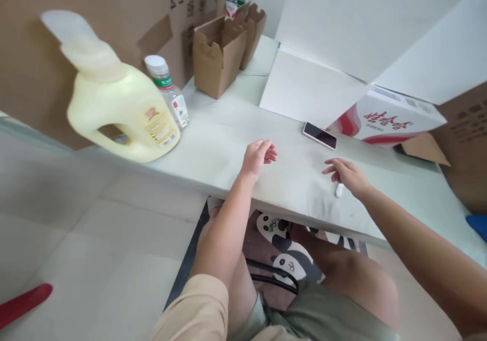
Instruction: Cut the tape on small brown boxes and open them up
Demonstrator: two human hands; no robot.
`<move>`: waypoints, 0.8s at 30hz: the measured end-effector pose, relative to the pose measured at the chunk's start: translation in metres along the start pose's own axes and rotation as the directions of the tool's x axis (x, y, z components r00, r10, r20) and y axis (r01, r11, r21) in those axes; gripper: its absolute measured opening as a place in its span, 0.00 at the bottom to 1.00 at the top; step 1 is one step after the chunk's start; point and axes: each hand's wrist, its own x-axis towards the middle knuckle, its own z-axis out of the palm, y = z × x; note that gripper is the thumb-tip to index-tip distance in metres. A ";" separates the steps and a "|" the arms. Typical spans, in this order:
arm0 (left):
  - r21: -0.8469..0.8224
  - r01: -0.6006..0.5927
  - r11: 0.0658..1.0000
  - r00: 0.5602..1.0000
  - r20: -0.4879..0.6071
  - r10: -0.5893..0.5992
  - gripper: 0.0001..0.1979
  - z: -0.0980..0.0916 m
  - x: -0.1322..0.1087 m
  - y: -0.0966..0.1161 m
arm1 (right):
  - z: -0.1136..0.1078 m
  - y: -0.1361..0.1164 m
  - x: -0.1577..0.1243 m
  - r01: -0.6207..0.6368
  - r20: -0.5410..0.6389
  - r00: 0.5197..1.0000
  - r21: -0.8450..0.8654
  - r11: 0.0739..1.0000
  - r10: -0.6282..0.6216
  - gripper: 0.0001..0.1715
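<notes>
My left hand [259, 157] is over the table [228, 128] near its front edge, fingers loosely bent, with nothing seen in it. Farther right, my right hand [345, 174] has its fingers half stretched and apart. Just below that palm shows a small white object [339, 191], partly covered by the hand; its kind is not clear, and I cannot tell whether the hand touches it. Beyond both hands a phone [320, 135] with a dark screen lies flat, closer to my right hand.
At the left stand a large pale-yellow jug [125, 92] and a plastic bottle [173, 95]. Small cardboard boxes [218, 62] are at the back. White panels [312, 84] and a red-and-white carton [391, 120] are at the right. Below lies a panda-print mat [266, 247].
</notes>
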 end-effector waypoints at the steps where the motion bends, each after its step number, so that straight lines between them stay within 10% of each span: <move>1: -0.015 -0.001 1.000 1.000 0.003 0.001 0.13 -0.003 -0.001 0.003 | 0.017 -0.019 0.010 0.074 0.030 0.997 -0.035 0.997 -0.073 0.18; 8: -0.118 0.009 0.993 0.999 -0.041 -0.014 0.13 -0.023 -0.005 0.021 | 0.129 -0.173 0.078 0.484 0.107 0.875 -0.243 0.841 -0.472 0.14; 16: -0.213 -0.021 0.977 0.998 -0.056 0.010 0.15 -0.040 0.005 0.029 | 0.207 -0.300 0.143 0.789 0.069 0.589 -0.261 0.556 -0.805 0.18; 24: -0.210 -0.024 0.977 0.998 -0.067 0.010 0.16 -0.034 0.009 0.025 | 0.198 -0.322 0.136 0.737 0.118 0.653 -0.328 0.591 -0.748 0.14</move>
